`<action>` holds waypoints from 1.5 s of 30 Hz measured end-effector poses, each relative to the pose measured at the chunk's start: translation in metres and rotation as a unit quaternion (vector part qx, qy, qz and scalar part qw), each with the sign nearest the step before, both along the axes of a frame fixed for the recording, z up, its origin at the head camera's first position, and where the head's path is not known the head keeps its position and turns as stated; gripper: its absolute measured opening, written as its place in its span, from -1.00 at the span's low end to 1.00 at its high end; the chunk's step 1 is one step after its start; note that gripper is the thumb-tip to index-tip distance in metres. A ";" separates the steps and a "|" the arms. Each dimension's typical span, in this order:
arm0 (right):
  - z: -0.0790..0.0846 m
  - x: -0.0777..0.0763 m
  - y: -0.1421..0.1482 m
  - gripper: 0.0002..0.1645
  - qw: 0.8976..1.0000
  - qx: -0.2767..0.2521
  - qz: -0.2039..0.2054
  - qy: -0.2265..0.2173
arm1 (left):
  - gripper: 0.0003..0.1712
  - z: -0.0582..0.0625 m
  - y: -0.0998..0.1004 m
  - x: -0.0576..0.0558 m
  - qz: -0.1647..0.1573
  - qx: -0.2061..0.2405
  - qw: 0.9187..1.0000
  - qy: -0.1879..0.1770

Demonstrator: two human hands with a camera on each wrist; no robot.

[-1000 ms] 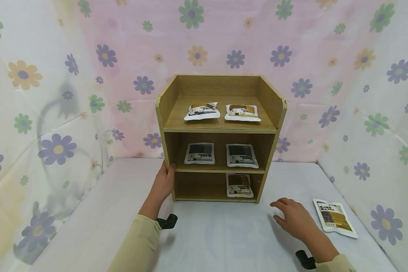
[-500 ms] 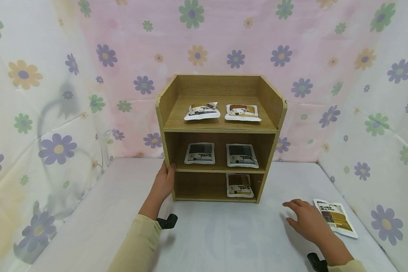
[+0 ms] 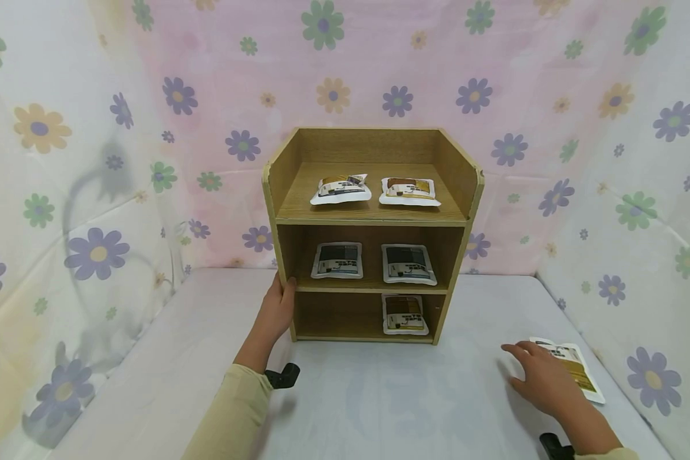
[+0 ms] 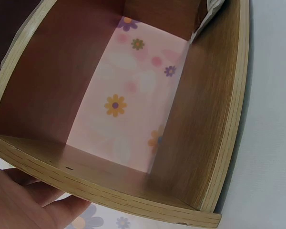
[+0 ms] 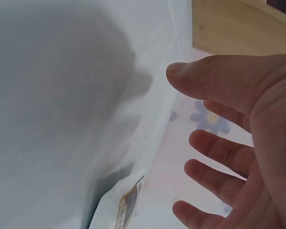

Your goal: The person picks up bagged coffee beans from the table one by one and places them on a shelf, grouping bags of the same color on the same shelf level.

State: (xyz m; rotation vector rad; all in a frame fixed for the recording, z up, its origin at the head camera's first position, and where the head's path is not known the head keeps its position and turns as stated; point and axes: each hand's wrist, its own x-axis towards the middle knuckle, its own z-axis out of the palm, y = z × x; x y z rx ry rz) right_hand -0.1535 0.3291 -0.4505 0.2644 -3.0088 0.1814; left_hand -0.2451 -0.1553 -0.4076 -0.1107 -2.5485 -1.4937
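Note:
A small wooden shelf [image 3: 370,222] with three tiers stands on the white-covered table. My left hand [image 3: 273,313] holds its left side panel, the thumb at the front edge; in the left wrist view the fingers [image 4: 69,210] lie along the panel's outer face. My right hand [image 3: 543,380] hovers over the table at the right with spread, slightly bent fingers and holds nothing. Partly hidden behind it lies a white pouch [image 3: 589,382] with a brown and yellow label. The right wrist view shows this pouch [image 5: 109,210] below the fingers, apart from them.
Two white pouches [image 3: 409,191] lie on the top tier, and two dark-labelled pouches [image 3: 338,260] on the middle one. Another pouch [image 3: 404,314] sits at the right of the bottom tier. Flowered cloth [image 3: 368,64] surrounds the table [image 3: 379,402] at the back and sides.
My right hand has moved to the right, away from the shelf and towards the loose pouch, covering part of it now. The left hand and the shelf have stayed put.

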 end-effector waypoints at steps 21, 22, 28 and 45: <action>-0.010 0.008 0.059 -0.16 0.998 -0.029 -0.031 -0.046 | -0.31 -0.001 0.001 -0.003 -0.002 0.002 1.000 0.001; -0.011 0.008 0.062 -0.16 0.998 -0.029 -0.030 -0.046 | -0.31 -0.001 0.001 -0.003 -0.002 0.002 1.000 0.000; -0.013 0.006 0.076 -0.09 0.995 -0.034 -0.034 -0.086 | -0.31 0.001 0.002 0.000 0.003 0.003 1.000 -0.009; -0.011 -0.004 0.090 0.03 0.989 -0.054 -0.040 -0.129 | -0.30 -0.002 0.000 -0.001 0.006 0.001 1.000 -0.008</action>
